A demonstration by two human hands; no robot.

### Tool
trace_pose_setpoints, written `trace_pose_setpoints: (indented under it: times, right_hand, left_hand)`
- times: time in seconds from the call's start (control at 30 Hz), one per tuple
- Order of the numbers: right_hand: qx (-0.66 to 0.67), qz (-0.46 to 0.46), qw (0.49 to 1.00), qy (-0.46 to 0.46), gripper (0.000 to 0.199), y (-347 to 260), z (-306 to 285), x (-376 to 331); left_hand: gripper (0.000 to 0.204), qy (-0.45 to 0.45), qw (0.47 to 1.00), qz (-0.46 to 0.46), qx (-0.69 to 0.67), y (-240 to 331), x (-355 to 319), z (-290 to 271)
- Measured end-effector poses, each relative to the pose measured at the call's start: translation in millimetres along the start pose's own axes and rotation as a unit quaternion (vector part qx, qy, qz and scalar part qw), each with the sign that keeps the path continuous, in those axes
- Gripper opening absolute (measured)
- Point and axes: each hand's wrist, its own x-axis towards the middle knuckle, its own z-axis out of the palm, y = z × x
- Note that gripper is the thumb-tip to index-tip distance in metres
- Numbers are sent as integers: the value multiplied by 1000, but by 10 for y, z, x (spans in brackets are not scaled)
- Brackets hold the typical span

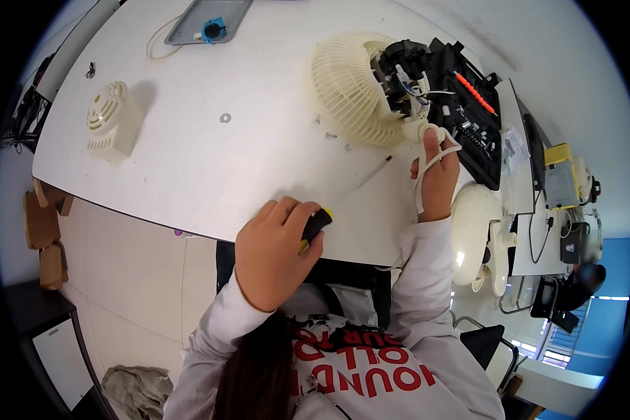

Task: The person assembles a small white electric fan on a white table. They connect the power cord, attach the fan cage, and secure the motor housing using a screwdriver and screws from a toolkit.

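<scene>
My left hand (276,245) is closed around the black and yellow handle of a screwdriver (318,225), whose thin shaft points up and right over the table. My right hand (437,182) grips the cream neck (427,130) of a partly dismantled fan, with a white cord (419,192) running beside the fingers. The fan's cream grille (339,87) rests on the table, its black motor (406,63) and wires exposed. Small screws (331,135) lie between the grille and the screwdriver tip. A metal washer (225,118) sits farther left.
A cream vented motor cover (110,122) stands at the left of the white table (189,168). Behind it, a grey tray (182,31) holds a blue and black part (213,30). A black toolbox (493,164) lies open beyond the fan; a cream fan base (472,234) is at the right.
</scene>
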Motion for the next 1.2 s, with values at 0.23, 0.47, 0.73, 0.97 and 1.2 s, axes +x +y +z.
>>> trace_pose_setpoints:
  times: [0.23, 0.47, 0.73, 0.97, 1.2]
  right_hand:
    - [52, 68, 996, -8, 39, -62, -23, 13]
    - [84, 131, 986, -53, 50, -43, -62, -4]
    - [249, 229, 927, -161, 46, -66, -142, 30]
    - [455, 324, 789, -255, 46, -7, -207, 67]
    - [543, 367, 709, -261, 53, 24, -219, 50]
  left_hand:
    - [32, 38, 991, -101, -80, -65, 20, -441]
    - [28, 161, 966, -141, 143, -477, 436, -260]
    - [27, 162, 947, -147, 235, -657, 737, -260]
    - [27, 148, 941, -121, 278, -652, 772, -234]
    - [29, 158, 965, 83, 190, -325, 954, -279]
